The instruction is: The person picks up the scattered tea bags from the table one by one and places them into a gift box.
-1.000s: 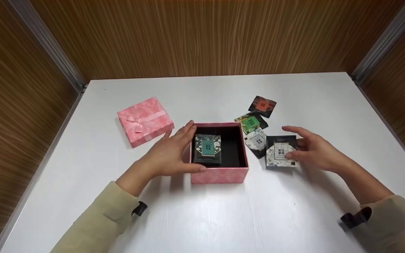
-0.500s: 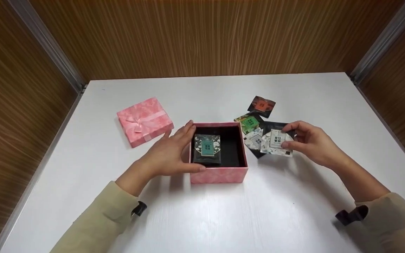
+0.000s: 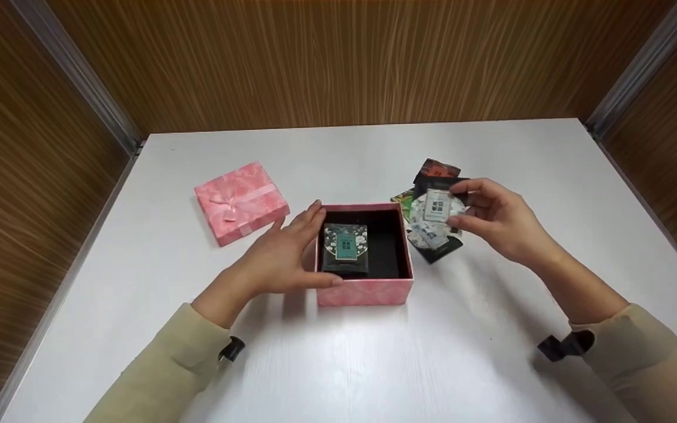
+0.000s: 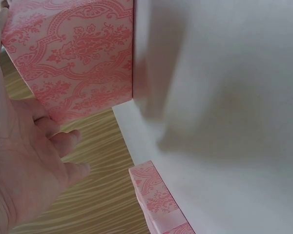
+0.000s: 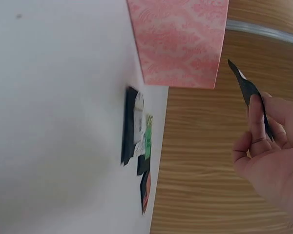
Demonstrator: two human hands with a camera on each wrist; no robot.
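A pink patterned box (image 3: 367,292) with a black inside stands uncovered, and a dark sachet with a green label (image 3: 346,249) lies in its left part. Along the box's left side rests my left hand (image 3: 280,258), fingers stretched out, its thumb on the front rim. Right of the box, my right hand (image 3: 506,226) pinches a black and white sachet (image 3: 437,202) between thumb and fingers. The right wrist view shows this held sachet (image 5: 249,90) edge-on, raised off the table. Beneath it in the head view, another white-patterned sachet (image 3: 441,252) is partly covered.
A pink lid (image 3: 238,202) with a ribbon bow lies on the white table (image 3: 338,364), left of the box. Behind the held sachet are a green-labelled sachet (image 3: 400,198) and an orange one (image 3: 439,168), both partly hidden. Wood-grain panels (image 3: 338,64) border the table.
My right hand has picked up the black and white sachet from the table and carried it up and leftward over the other sachets. The left hand stays at the box.
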